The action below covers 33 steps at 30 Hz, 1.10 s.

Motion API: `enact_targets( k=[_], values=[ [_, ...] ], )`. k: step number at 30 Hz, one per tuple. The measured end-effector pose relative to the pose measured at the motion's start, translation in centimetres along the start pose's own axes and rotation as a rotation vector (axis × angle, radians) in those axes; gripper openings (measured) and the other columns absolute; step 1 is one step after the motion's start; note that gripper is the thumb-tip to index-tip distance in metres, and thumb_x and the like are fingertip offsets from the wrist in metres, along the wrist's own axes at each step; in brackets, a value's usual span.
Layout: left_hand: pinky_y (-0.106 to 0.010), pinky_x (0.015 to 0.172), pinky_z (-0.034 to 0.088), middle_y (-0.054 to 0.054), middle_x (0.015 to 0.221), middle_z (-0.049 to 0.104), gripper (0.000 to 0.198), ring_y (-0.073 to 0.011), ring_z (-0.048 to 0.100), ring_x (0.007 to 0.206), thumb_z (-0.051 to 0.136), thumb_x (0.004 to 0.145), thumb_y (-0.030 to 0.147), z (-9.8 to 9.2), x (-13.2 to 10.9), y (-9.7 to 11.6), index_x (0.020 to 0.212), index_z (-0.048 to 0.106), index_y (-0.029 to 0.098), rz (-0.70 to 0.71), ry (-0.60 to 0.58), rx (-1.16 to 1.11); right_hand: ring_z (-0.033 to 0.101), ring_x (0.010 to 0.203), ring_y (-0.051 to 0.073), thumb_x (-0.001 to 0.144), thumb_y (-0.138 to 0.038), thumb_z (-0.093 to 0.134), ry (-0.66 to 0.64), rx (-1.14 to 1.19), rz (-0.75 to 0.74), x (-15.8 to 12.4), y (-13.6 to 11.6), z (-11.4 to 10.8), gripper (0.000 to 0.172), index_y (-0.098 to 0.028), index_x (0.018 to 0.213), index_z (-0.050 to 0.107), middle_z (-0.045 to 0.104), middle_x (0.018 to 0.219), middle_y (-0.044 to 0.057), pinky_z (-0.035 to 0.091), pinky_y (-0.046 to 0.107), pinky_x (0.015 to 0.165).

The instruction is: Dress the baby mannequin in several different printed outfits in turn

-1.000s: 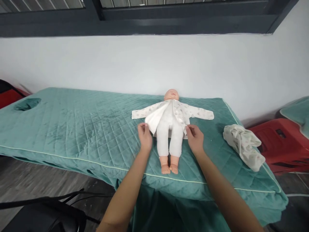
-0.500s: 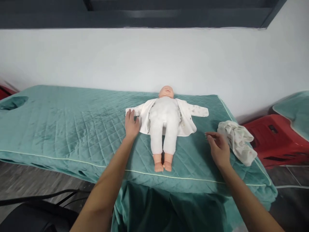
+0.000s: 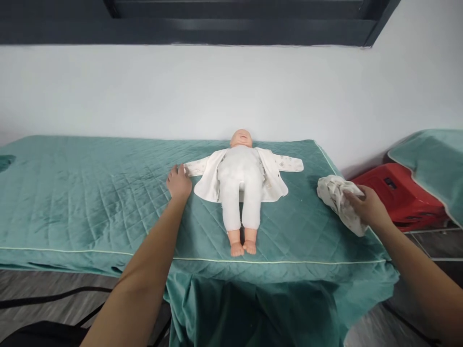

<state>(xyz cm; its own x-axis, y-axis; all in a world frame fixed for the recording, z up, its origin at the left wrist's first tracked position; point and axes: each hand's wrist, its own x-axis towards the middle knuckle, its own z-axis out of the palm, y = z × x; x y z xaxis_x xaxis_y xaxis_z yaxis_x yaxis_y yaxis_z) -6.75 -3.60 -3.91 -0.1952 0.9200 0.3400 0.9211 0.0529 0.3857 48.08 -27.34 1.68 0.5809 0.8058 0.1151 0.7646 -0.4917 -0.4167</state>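
Observation:
A baby doll [image 3: 241, 164] lies on its back on the green quilted bed cover [image 3: 119, 202], feet toward me. Under its white body an open white baby jacket [image 3: 208, 185] is spread, sleeves stretched out to both sides. My left hand [image 3: 179, 183] rests beside the end of the left-hand sleeve, fingers bent; whether they touch the cuff I cannot tell. Over at the right end of the bed, my right hand [image 3: 369, 206] grips the edge of a crumpled white patterned baby garment [image 3: 338, 195] between thumb and fingers.
A red plastic stool [image 3: 405, 193] stands on the floor past the bed's right end, with another green-covered surface [image 3: 434, 154] behind it. The white wall [image 3: 181, 91] runs along the bed's far side. A black cable [image 3: 54, 299] hangs at the lower left.
My right hand has moved right and taken hold of the crumpled garment. My left hand has shifted left, off the sleeve to its cuff end. The view has turned slightly.

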Motion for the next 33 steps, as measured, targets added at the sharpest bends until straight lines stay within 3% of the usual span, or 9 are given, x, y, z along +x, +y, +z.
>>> enact_targets(
  k=[3,8,11,14,17,20,24,29,33],
  values=[
    [-0.051,0.113,0.04,-0.019,0.149,0.05,0.049,-0.0349,0.046,0.139,0.045,0.091,0.02,-0.7,-1.3,0.0,0.139,0.056,0.013,0.059,0.033,-0.096,0.062,0.081,0.028,0.089,-0.047,0.058,-0.158,0.006,0.045,0.5,-2.0,-0.5,0.03,-0.019,0.097,0.064,0.069,0.093,0.016,0.042,0.037,0.073],
    [-0.044,0.117,0.038,-0.017,0.136,0.059,0.036,-0.0269,0.05,0.134,0.055,0.088,0.024,-2.6,-5.1,-0.5,0.123,0.061,0.016,0.244,0.048,-0.389,0.055,0.07,0.023,0.077,-0.044,0.073,-0.042,0.08,-0.053,-0.6,-7.6,-1.2,0.025,-0.023,0.083,0.062,0.065,0.08,0.01,0.037,0.039,0.07],
    [-0.047,0.116,0.038,-0.014,0.129,0.064,0.029,-0.0263,0.054,0.13,0.056,0.089,0.025,-4.8,-7.6,1.0,0.117,0.063,0.019,0.298,-0.004,-0.555,0.058,0.071,0.023,0.076,-0.045,0.075,-0.136,0.154,-0.148,-2.8,-12.7,-2.4,0.027,-0.023,0.084,0.065,0.068,0.08,0.008,0.038,0.037,0.068],
    [-0.043,0.105,0.048,-0.012,0.125,0.067,0.029,-0.0244,0.063,0.117,0.059,0.091,0.033,-8.5,-9.6,4.7,0.117,0.063,0.021,0.292,-0.162,-0.811,0.063,0.084,0.023,0.077,-0.04,0.077,-0.271,0.308,-0.351,-5.6,-18.3,-4.4,0.029,-0.022,0.099,0.069,0.072,0.096,0.008,0.044,0.034,0.072],
    [-0.039,0.104,0.049,-0.01,0.134,0.064,0.042,-0.0237,0.061,0.123,0.065,0.089,0.04,-13.1,-10.7,8.9,0.128,0.059,0.023,0.432,-0.475,-1.079,0.065,0.103,0.025,0.079,-0.041,0.077,-0.509,0.484,-0.639,-8.2,-23.3,-6.5,0.038,-0.026,0.113,0.07,0.069,0.124,0.006,0.051,0.034,0.082],
    [-0.04,0.11,0.044,-0.01,0.146,0.056,0.058,-0.0261,0.052,0.135,0.071,0.086,0.042,-16.9,-10.6,11.5,0.138,0.054,0.025,0.563,-0.582,-1.15,0.062,0.118,0.027,0.074,-0.041,0.082,-0.561,0.577,-0.955,-9.8,-26.9,-8.0,0.026,-0.027,0.092,0.069,0.066,0.132,0.002,0.051,0.039,0.096],
    [-0.039,0.104,0.048,-0.013,0.143,0.058,0.062,-0.0285,0.057,0.128,0.069,0.086,0.053,-19.4,-9.4,11.9,0.138,0.057,0.021,0.578,-0.741,-1.109,0.06,0.122,0.025,0.08,-0.036,0.077,-0.509,0.555,-1.202,-10.5,-29.4,-9.2,0.018,-0.025,0.079,0.064,0.066,0.131,0.002,0.049,0.043,0.102],
    [-0.038,0.091,0.055,-0.015,0.119,0.072,0.071,-0.0286,0.068,0.11,0.058,0.081,0.076,-20.3,-9.1,11.8,0.119,0.07,0.017,0.493,-0.942,-1.253,0.055,0.128,0.028,0.083,-0.033,0.074,-0.469,0.568,-1.302,-10.9,-30.3,-11.3,0.016,-0.024,0.073,0.066,0.063,0.134,0.001,0.047,0.046,0.104],
    [-0.033,0.075,0.057,-0.012,0.096,0.075,0.06,-0.0226,0.071,0.086,0.071,0.078,0.066,-21.7,-9.5,12.5,0.107,0.07,0.014,0.423,-0.931,-1.344,0.051,0.132,0.03,0.084,-0.029,0.071,-0.422,0.517,-1.333,-11.7,-30.0,-12.8,0.018,-0.023,0.067,0.066,0.062,0.134,0.001,0.043,0.052,0.11]
  ],
)
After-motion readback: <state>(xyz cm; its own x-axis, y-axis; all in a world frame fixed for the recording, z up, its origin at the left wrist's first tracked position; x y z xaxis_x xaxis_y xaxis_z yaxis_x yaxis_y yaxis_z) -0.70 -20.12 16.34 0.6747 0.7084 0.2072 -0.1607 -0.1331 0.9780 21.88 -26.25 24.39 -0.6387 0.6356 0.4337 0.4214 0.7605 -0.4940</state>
